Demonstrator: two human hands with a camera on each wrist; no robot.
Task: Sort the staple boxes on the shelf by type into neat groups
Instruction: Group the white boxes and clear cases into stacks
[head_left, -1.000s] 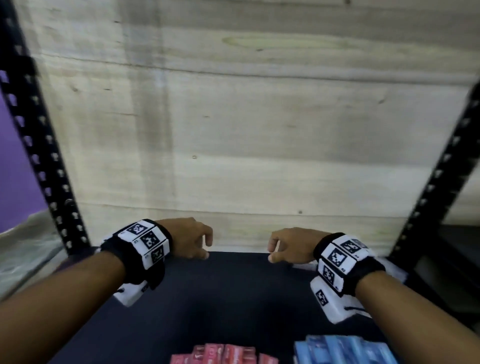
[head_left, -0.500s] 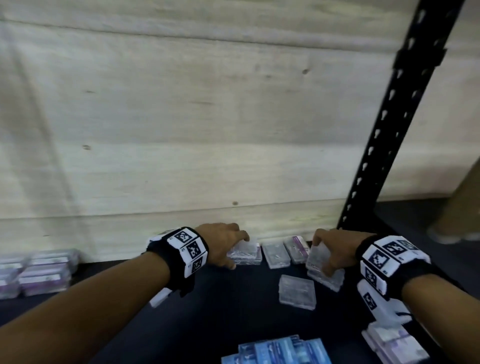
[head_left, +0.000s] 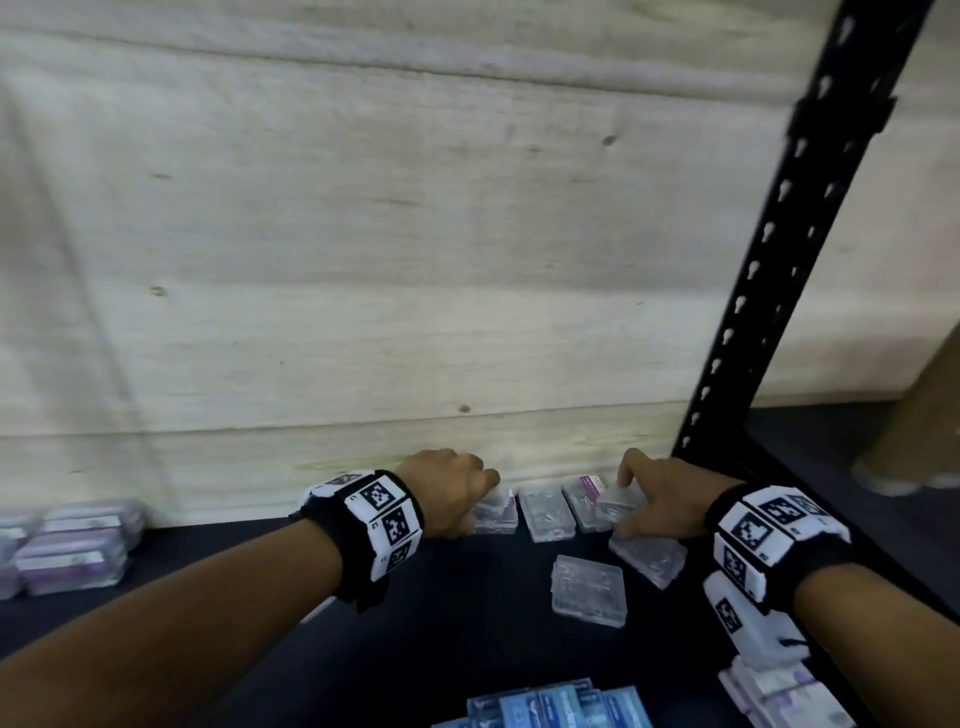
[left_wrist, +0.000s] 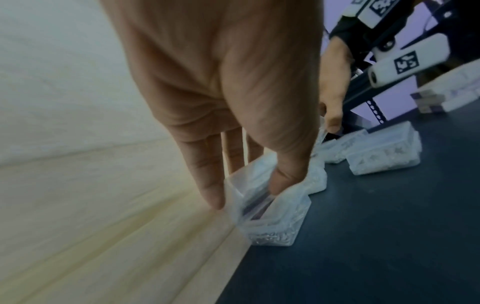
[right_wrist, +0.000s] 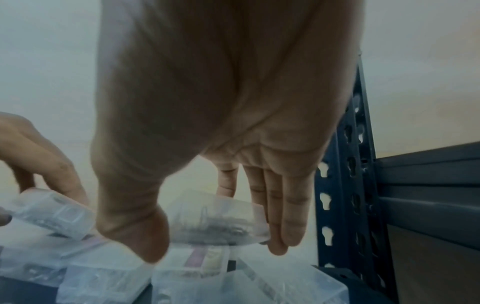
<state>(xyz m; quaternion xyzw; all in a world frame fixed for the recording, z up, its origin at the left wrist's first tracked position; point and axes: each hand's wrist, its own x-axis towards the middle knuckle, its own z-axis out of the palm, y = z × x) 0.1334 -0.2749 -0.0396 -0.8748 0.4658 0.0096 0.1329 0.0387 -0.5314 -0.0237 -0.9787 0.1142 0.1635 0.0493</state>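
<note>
Several clear plastic staple boxes lie at the back right of the dark shelf (head_left: 467, 649). My left hand (head_left: 480, 499) pinches one clear box (left_wrist: 262, 197) between thumb and fingers, atop another clear box (left_wrist: 280, 226) by the wooden back wall. My right hand (head_left: 623, 499) grips a second clear box (right_wrist: 218, 220), tilted and raised above the others. Between the hands lie a clear box (head_left: 548, 514) and a purple-labelled box (head_left: 584, 493). Two more clear boxes (head_left: 589, 582) (head_left: 649, 553) lie nearer me.
Blue boxes (head_left: 561, 706) stand in a row at the front edge. Purple-labelled boxes are stacked at far left (head_left: 78, 545) and at front right (head_left: 784, 696). A black perforated upright (head_left: 769, 270) rises just right of my right hand. The wooden wall (head_left: 363, 260) closes the back.
The head view swung right from a bare stretch of shelf to the clear boxes. Both hands reached the back and each took hold of a clear box; the right one is now raised.
</note>
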